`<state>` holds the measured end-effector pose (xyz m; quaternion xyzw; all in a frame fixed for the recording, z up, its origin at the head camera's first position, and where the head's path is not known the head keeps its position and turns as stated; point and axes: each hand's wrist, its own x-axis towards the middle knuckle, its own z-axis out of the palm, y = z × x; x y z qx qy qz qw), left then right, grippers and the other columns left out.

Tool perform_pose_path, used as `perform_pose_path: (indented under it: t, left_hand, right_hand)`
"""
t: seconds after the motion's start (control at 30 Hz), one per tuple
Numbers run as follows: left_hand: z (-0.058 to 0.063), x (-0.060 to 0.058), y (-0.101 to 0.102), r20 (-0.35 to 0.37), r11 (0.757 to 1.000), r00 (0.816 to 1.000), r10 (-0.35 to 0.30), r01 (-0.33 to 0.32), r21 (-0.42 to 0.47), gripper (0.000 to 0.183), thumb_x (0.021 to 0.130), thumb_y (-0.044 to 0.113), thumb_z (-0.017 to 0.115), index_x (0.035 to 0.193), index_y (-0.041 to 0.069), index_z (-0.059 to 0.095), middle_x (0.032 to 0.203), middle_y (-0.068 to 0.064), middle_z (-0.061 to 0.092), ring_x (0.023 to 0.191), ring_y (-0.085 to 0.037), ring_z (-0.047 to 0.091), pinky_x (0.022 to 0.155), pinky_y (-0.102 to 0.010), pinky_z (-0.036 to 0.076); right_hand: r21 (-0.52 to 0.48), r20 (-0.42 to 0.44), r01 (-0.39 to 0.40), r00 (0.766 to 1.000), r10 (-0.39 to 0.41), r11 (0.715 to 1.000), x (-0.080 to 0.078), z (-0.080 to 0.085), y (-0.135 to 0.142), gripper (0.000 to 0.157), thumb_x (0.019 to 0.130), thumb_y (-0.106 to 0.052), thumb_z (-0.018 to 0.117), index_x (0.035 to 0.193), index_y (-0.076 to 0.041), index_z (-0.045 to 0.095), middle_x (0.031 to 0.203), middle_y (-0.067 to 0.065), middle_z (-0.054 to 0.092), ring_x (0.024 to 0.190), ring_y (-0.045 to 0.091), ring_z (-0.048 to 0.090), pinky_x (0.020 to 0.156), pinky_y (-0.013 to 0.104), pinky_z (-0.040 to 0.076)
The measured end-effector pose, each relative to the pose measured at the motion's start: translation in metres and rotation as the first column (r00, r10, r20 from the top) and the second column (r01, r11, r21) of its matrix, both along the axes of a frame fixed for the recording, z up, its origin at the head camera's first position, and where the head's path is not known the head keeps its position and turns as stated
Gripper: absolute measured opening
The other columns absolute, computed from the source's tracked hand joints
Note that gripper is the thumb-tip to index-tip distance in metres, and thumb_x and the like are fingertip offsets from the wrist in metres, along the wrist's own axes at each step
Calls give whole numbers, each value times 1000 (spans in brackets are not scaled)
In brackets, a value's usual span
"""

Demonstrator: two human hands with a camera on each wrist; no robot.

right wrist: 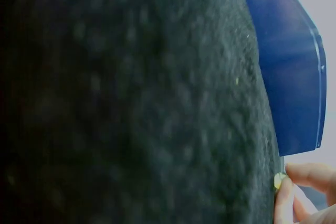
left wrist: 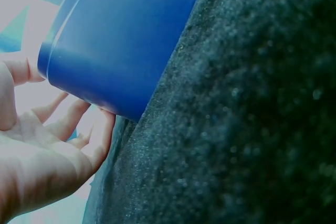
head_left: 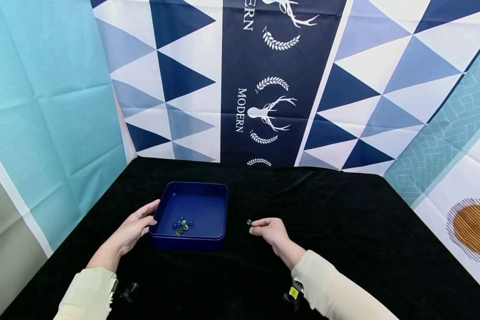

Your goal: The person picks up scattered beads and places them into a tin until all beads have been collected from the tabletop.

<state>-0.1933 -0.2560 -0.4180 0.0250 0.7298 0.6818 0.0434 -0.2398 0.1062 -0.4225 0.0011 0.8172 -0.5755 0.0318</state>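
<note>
A deep blue square box point(head_left: 200, 206) stands left of centre on the black cloth. Several glass marbles, blue ones point(head_left: 174, 226) and yellow-green ones point(head_left: 185, 222), lie mostly near its front left corner. At the box's left side, my left hand point(head_left: 134, 229) rests its fingers on the outer wall, thumb at the rim. In the left wrist view those fingers point(left wrist: 107, 127) touch the wall below the rim. Right of the box, my right hand point(head_left: 271, 232) pinches a greenish marble point(head_left: 249, 222) between thumb and forefinger, low over the cloth.
Black cloth point(head_left: 324, 231) covers the table. Behind it hangs a patterned curtain point(head_left: 264, 89) with triangles and a deer print, and a turquoise cloth point(head_left: 52, 98) borders the left. One blue marble point(head_left: 174, 194) lies apart at the box's far left.
</note>
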Motion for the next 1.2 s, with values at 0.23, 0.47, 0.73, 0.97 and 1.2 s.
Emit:
perform_pose_path:
  t: [0.23, 0.47, 0.73, 0.97, 1.2]
  left_hand:
    - [0, -1, 0, 4, 1000, 1000, 5, -5, -1, 65, 89, 1, 42, 149, 4, 16, 151, -21, 14, 131, -32, 24, 101, -40, 29]
    - [1, -1, 1, 9, 1000, 1000, 9, -9, -4, 66, 89, 1, 42, 149, 4, 15, 151, -22, 12, 132, -34, 22, 103, -47, 24]
    - [-1, -2, 1, 12, 1000, 1000, 12, -12, 3, 65, 89, 0, 42, 149, 3, 16, 151, -22, 12, 132, -34, 21, 104, -48, 22]
    - [-2, -3, 2, 5, 1000, 1000, 12, -12, 2, 65, 88, -1, 41, 148, 3, 16, 150, -22, 13, 131, -34, 23, 103, -47, 24]
    - [-3, -3, 1, -2, 1000, 1000, 12, -12, -4, 65, 88, 0, 41, 148, 2, 17, 150, -22, 15, 130, -33, 25, 96, -33, 34]
  right_hand:
    - [73, -32, -33, 999, 35, 997, -3, 0, 0, 13, 69, 6, 73, 82, 7, 70, 79, 8, 69, 71, 12, 60, 70, 29, 48]
    - [-85, 41, 2, 999, 2, 996, -4, 0, -1, 15, 73, 8, 70, 88, 10, 69, 82, 12, 69, 71, 15, 64, 72, 31, 51]
    - [-326, 105, 59, 994, -27, 944, -8, 0, -2, 23, 77, 10, 66, 99, 17, 63, 89, 15, 68, 71, 12, 65, 74, 27, 52]
    - [-419, 123, 61, 992, -10, 906, -10, 2, -5, 29, 77, 10, 66, 104, 18, 60, 90, 11, 68, 76, 12, 64, 76, 25, 51]
    - [-450, 126, 69, 992, -14, 890, -14, 8, -14, 29, 79, 8, 65, 106, 17, 60, 84, 5, 67, 73, 10, 63, 73, 22, 50]
